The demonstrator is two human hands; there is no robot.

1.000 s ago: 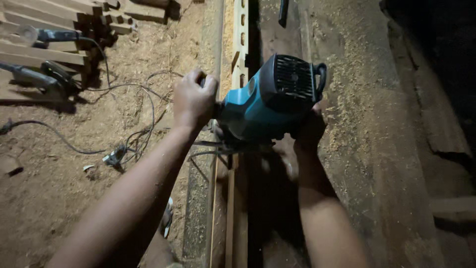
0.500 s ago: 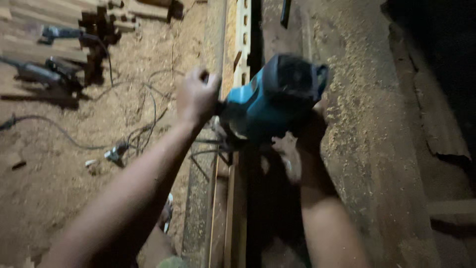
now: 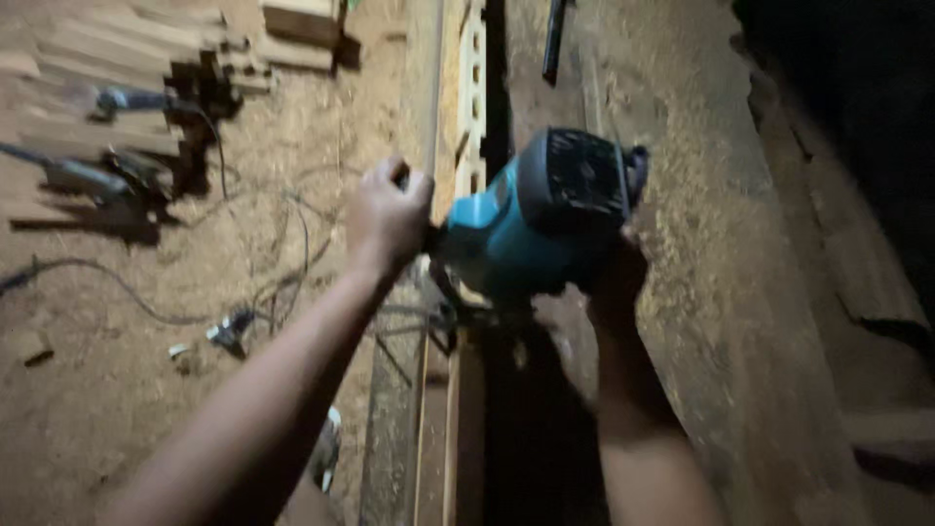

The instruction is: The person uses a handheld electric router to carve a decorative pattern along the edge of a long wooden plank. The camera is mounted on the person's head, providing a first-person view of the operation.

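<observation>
A teal and black power tool [image 3: 541, 219] sits on the edge of a long wooden workpiece [image 3: 438, 429] that runs away from me. My left hand [image 3: 388, 216] is closed around the tool's side handle on the left. My right hand [image 3: 612, 278] grips the tool's body from below on the right, partly hidden by the housing. The tool's base and whatever touches the wood are hidden in shadow. The picture is blurred by motion.
Sawdust covers the floor [image 3: 146, 390] at left, with a tangle of power cords [image 3: 263, 292]. Other power tools [image 3: 107, 175] lie by stacked timber [image 3: 146, 49] at top left. A wide dusty board [image 3: 721, 292] lies at right, with darkness beyond it.
The view has shifted a little and blurred; the tool and both hands keep the same grip, sitting slightly lower along the workpiece than before.
</observation>
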